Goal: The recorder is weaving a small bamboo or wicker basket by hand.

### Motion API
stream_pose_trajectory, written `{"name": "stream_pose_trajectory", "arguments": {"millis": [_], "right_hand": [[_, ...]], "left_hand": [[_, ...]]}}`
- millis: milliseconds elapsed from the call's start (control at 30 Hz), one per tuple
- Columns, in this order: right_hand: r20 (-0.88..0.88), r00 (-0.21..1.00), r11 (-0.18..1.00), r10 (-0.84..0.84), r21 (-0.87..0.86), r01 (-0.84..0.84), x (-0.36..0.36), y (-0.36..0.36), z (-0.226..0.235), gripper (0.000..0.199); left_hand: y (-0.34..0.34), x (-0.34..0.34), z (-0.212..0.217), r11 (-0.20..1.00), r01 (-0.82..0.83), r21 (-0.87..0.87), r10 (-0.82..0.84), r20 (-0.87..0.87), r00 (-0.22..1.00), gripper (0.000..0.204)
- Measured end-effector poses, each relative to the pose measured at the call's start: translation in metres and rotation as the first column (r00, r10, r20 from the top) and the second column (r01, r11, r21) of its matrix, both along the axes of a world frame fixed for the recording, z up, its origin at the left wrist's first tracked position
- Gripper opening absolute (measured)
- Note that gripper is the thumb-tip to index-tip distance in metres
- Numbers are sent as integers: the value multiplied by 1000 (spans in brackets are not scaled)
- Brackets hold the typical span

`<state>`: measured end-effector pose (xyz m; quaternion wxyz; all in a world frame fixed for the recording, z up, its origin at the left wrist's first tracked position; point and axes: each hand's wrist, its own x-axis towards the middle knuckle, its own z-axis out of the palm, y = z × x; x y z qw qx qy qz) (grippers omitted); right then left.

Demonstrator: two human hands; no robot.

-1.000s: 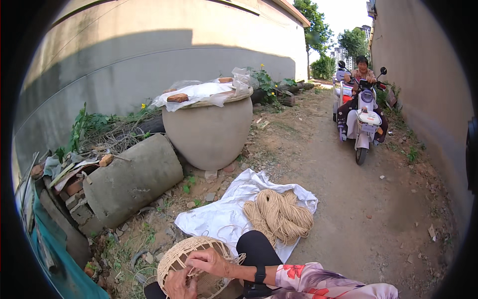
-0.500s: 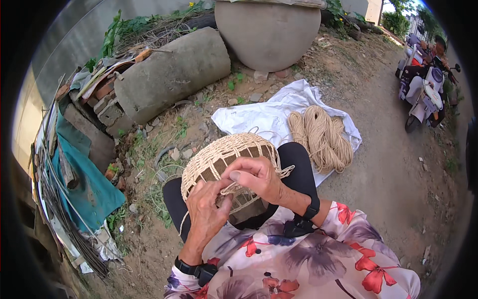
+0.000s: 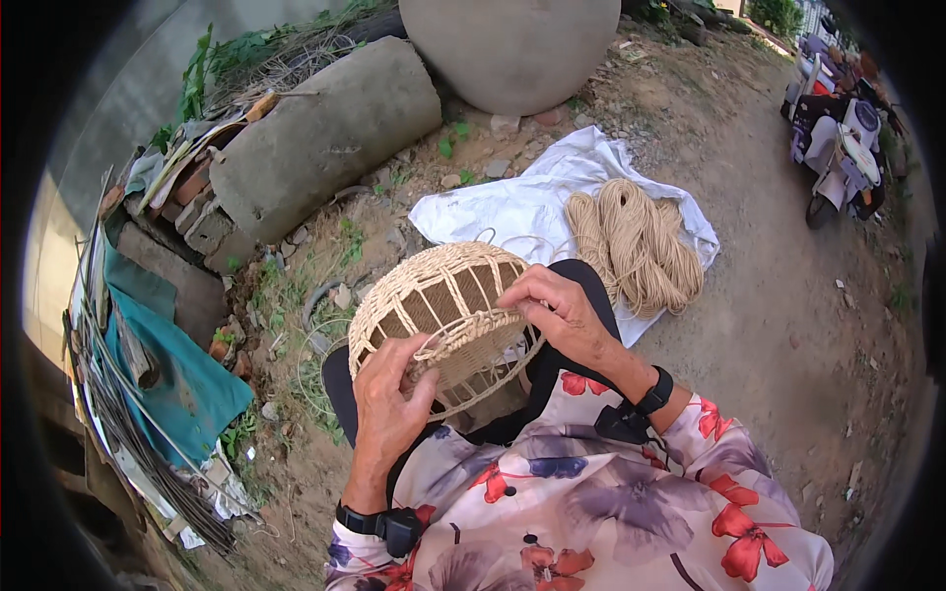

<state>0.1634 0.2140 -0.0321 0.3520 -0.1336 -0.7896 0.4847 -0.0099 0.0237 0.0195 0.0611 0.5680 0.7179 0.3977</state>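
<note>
A basket (image 3: 422, 274) of pale woven cord on a thin open frame rests on its side between my knees, its opening tilted toward me. My left hand (image 3: 389, 394) is closed on the near left part of the rim, thumb toward the opening. At the rim's right side, my right hand (image 3: 560, 313) pinches the braided edge between thumb and fingers. The cord band between the hands looks thickly wrapped, with uncovered gaps between frame ribs above it. A thin strand shows by the left fingers. The far side of the basket is hidden.
Beige cord hanks (image 3: 636, 246) lie on a white sack (image 3: 493, 209) beyond my right knee. Thin loose strands lie by my left knee. A concrete cylinder (image 3: 330, 138), a big round vessel (image 3: 512, 54) and a teal cloth (image 3: 172, 369) are further off. Scooters (image 3: 838, 148) stand at the right.
My hands were close together at the near rim, fingers on the cord. They have moved apart along the rim, and the basket has tipped so more of its inside shows.
</note>
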Motion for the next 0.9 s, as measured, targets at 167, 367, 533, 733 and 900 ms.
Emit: {"name": "stream_pose_trajectory", "arguments": {"millis": [167, 367, 533, 733, 900], "right_hand": [[-96, 993, 995, -72, 56, 78, -8, -8, -7, 20], [-157, 987, 910, -20, -412, -47, -28, -5, -34, 19], [-146, 987, 811, -65, -585, -33, -28, -2, -64, 17], [-146, 983, 756, -113, -655, -10, -18, -7, -78, 15], [6, 962, 899, -272, -356, 256, -15, -12, -68, 13]], "left_hand": [[-9, -14, -11, 976, -124, 179, 122, 20, 992, 15], [-15, -19, -28, 972, -226, 66, 210, 197, 958, 8], [-7, -18, -39, 988, -154, 30, 144, 216, 966, 8], [7, -16, -48, 999, -53, 9, 51, 165, 985, 7], [12, -12, -49, 999, -4, 32, -1, 164, 986, 9]]}}
